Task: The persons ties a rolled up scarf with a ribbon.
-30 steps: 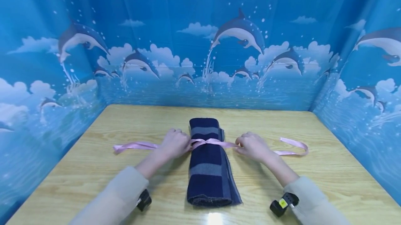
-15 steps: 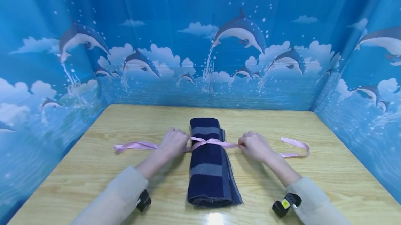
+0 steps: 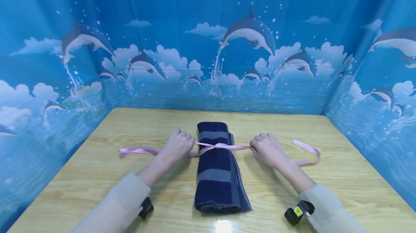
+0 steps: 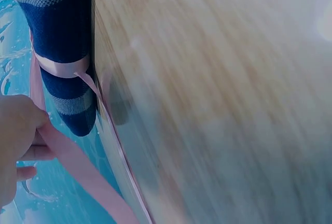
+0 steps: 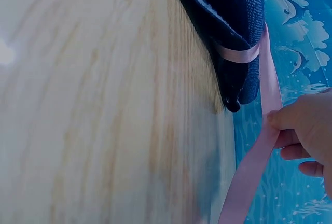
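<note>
A rolled navy scarf-like cloth [image 3: 212,193] with grey-blue bands lies lengthwise mid-table. A pink ribbon [image 3: 217,146] circles it and crosses in a knot on top. On the left, my left hand [image 3: 178,146] pinches one length, raised above the table; the left wrist view shows that ribbon [image 4: 85,172] hanging below the thumb. My right hand [image 3: 267,149] pinches the other length between thumb and forefinger, and its tail [image 5: 246,177] drops down in the right wrist view. Both lengths run straight from knot to hands.
Beyond the hands, ribbon tails trail on the wooden table [image 3: 156,200]: a flat left tail [image 3: 138,150] and a curled right tail [image 3: 308,150]. Blue dolphin-print curtains [image 3: 208,45] enclose the back and sides. Each wrist wears a black camera [image 3: 294,215].
Both hands have drawn slightly apart and lifted, still pinching the ribbon. The lengths beside the knot are straighter and the knot looks narrower. The rolled cloth stays in place.
</note>
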The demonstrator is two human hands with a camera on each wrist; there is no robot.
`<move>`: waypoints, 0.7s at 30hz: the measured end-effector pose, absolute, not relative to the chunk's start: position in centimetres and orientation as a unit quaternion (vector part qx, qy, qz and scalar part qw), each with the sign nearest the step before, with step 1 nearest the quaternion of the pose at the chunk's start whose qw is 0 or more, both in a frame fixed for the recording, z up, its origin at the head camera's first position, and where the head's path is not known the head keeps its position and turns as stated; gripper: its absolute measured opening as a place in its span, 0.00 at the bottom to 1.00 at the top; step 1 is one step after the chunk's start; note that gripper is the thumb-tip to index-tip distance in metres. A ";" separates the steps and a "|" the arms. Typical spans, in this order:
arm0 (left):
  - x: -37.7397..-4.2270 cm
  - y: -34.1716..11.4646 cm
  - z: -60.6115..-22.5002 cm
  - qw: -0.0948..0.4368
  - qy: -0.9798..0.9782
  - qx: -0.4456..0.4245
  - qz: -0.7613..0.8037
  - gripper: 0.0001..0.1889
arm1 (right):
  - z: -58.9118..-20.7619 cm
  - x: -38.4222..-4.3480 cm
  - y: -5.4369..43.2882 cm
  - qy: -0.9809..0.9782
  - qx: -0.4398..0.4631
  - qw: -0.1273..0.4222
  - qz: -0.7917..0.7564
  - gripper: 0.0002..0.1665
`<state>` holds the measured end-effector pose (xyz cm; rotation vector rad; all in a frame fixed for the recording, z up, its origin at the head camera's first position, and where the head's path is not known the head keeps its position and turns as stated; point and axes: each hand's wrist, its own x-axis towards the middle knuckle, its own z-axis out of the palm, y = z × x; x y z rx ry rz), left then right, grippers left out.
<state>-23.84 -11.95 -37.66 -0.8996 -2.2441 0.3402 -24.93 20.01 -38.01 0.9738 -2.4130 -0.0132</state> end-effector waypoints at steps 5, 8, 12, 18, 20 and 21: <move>-23.8 -12.1 -37.6 0.334 -0.860 -0.358 0.141 0.05 | -37.9 -24.9 20.4 -0.876 0.378 0.300 0.002 0.07; -23.8 -12.2 -37.4 0.338 -0.853 -0.369 0.150 0.06 | -37.9 -25.0 20.5 -0.863 0.392 0.319 0.001 0.07; -23.7 -12.3 -37.1 0.344 -0.840 -0.384 0.168 0.07 | -37.9 -25.1 20.7 -0.847 0.409 0.339 -0.009 0.06; -23.7 -12.4 -36.9 0.334 -0.835 -0.395 0.187 0.09 | -37.7 -25.2 20.6 -0.841 0.417 0.343 -0.031 0.08; -23.6 -12.4 -36.8 0.324 -0.839 -0.395 0.188 0.12 | -37.6 -25.2 20.4 -0.842 0.417 0.340 -0.037 0.09; -23.6 -12.5 -36.8 0.318 -0.840 -0.396 0.189 0.14 | -37.6 -25.2 20.3 -0.843 0.416 0.339 -0.040 0.09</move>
